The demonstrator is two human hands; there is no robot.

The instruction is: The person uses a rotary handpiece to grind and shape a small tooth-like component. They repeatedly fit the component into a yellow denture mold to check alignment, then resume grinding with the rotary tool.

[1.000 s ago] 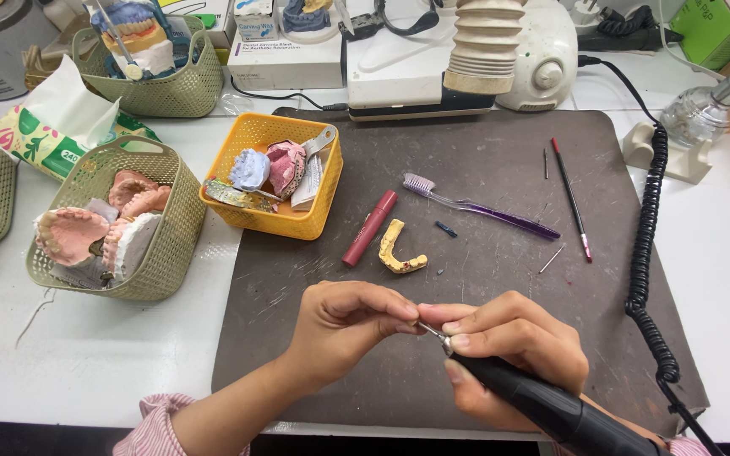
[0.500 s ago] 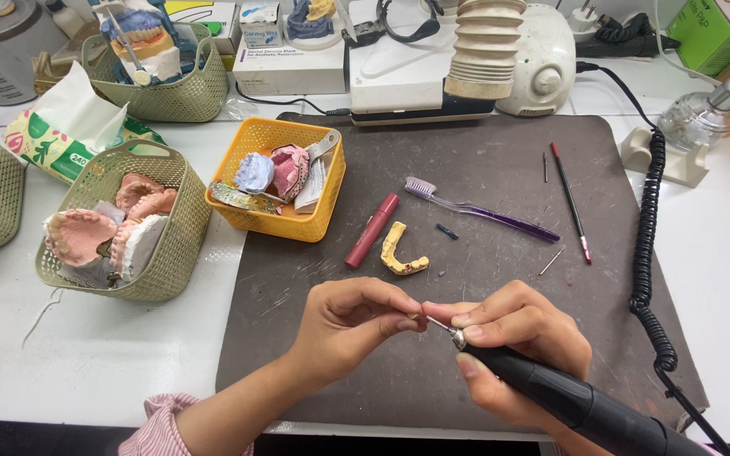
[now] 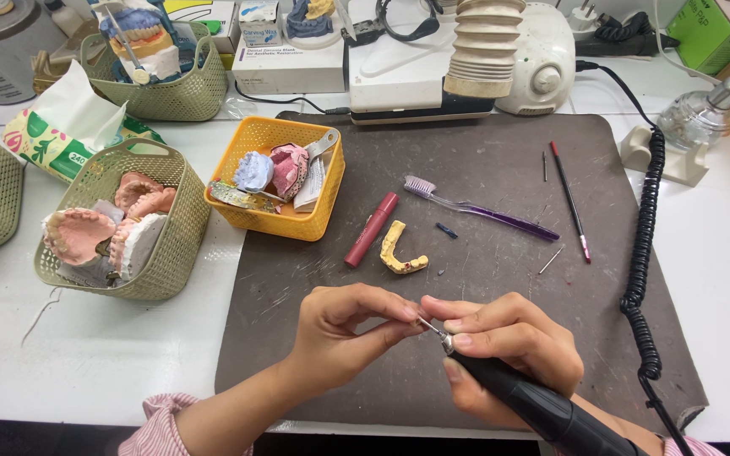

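Right now I am working at the very tip of the black handpiece point(image 3: 534, 405), so by my judgement this is the fiddly step of handling the small metal bur point(image 3: 429, 326) in its nose rather than any grinding. My left hand point(image 3: 344, 325) is pinching that bur narrowly between thumb and forefinger, with the other fingers curled under. My right hand point(image 3: 509, 346) is closing around the handpiece near its front end, thumb lying along the top and pointing towards the bur. Both hands are hovering low over the near part of the dark mat point(image 3: 483, 169), wrists coming in from the bottom edge, knuckles almost meeting. Whether the bur is fully seated I cannot tell, since my fingertips are covering it.

Whatever follows is calling for a steady, straight pull or push along the tool's axis, with the right hand bracing.

Further up the mat, well apart from my hands, a yellow arch-shaped casting point(image 3: 399, 251) is lying just beside a red tube point(image 3: 372, 229), near a purple toothbrush point(image 3: 483, 211). The black coiled cord point(image 3: 640, 253) is running down the mat's right side.
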